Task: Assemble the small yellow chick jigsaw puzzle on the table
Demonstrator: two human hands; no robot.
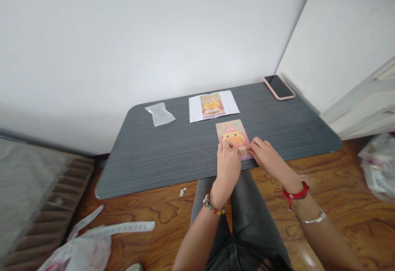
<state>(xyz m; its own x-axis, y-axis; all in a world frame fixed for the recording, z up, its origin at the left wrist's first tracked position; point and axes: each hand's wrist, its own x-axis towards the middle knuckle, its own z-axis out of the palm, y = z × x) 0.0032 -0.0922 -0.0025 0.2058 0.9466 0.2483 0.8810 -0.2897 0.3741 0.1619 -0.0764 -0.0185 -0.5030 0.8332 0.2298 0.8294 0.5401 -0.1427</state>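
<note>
A small upright picture card [232, 129] lies on the dark table near its front edge; it bears a yellow cartoon figure in a pink party hat. My left hand [228, 162] rests over its lower left part, fingers bent and closed; what lies under the fingertips is hidden. At the lower right edge of the card, my right hand [262, 150] has its fingers pinched together, touching the card. Behind the card is a creased white sheet [194, 108] printed with the same yellow figure.
On the table [148, 155], a clear plastic bag [160, 114] lies at left and a pink-cased phone [279, 87] at the back right. White wall stands behind. Small white scraps [182, 192], paper strips [123, 228] and plastic bags [89, 250] are on the wooden floor.
</note>
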